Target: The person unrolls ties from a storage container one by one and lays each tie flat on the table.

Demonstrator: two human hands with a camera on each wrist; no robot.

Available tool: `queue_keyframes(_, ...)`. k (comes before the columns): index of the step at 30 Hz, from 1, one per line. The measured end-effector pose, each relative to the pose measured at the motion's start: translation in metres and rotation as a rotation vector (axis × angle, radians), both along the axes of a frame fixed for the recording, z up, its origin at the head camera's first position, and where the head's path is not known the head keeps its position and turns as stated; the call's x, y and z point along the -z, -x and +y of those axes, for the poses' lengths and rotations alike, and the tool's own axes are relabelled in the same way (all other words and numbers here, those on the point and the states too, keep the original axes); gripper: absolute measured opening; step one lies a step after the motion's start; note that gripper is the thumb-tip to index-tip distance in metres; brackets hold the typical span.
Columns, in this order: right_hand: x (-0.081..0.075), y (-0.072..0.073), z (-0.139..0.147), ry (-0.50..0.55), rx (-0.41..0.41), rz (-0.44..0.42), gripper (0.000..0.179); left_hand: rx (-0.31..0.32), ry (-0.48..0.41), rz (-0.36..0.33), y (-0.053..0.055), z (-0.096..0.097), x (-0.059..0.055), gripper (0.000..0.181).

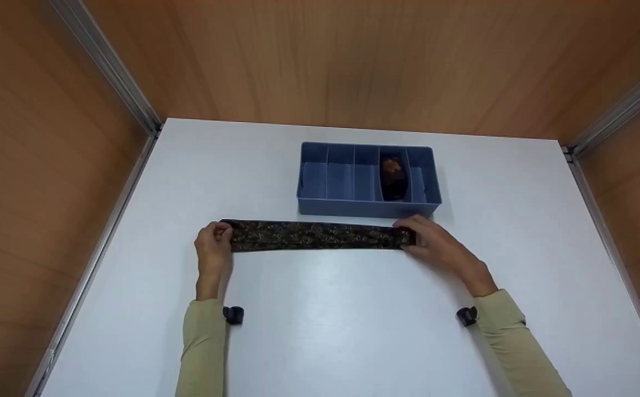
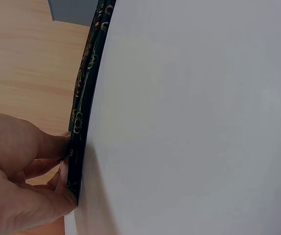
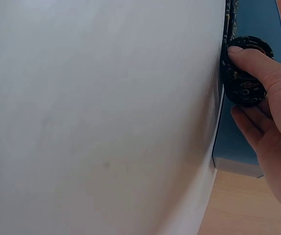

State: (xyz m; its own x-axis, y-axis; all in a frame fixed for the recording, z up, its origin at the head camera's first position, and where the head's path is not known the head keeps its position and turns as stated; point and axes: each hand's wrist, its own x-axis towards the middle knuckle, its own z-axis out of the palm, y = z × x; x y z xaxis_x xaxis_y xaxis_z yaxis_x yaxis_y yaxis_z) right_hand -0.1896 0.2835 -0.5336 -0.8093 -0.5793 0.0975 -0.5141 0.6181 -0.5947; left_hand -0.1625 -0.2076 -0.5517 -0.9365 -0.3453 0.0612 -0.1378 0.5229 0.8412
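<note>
A long folded strip of dark patterned cloth, like a scarf, lies straight from left to right across the white table. At its left end my left hand pinches the layers between thumb and fingers; the left wrist view shows the cloth edge-on there. My right hand grips the other end, where the scarf is wound into a small roll. In the right wrist view the thumb lies on the near side of this roll, with fingers around its far side, partly hidden.
Just behind the scarf stands a blue divided box, close to the right hand. A dark bundle with an orange pattern sits in its second compartment from the right. Wooden panels enclose the white table at the back and sides.
</note>
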Motion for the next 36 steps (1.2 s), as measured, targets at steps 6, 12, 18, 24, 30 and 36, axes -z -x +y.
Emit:
queue_keyframes(6, 0.001, 0.000, 0.009, -0.007, 0.009, 0.008, 0.052, -0.008, -0.005, -0.006, 0.000, 0.000, 0.000, 0.012)
queue_keyframes(12, 0.002, 0.000, 0.015, -0.004, 0.011, 0.033, 0.051, -0.014, -0.010, -0.037, 0.000, 0.000, -0.001, 0.013)
queue_keyframes(18, 0.002, -0.001, 0.021, -0.001, 0.014, 0.049, 0.052, -0.010, -0.015, -0.012, 0.001, -0.001, 0.000, 0.012)
queue_keyframes(24, 0.001, -0.003, 0.027, -0.016, 0.028, 0.036, 0.052, -0.003, -0.011, -0.004, 0.001, -0.001, 0.001, 0.013)
queue_keyframes(30, -0.001, -0.003, 0.032, -0.039, 0.033, 0.005, 0.048, 0.006, 0.000, -0.022, 0.000, 0.000, 0.002, 0.015)
queue_keyframes(36, -0.001, -0.003, 0.033, -0.045, 0.043, -0.022, 0.046, -0.004, -0.012, -0.028, -0.001, 0.000, 0.000, 0.014)
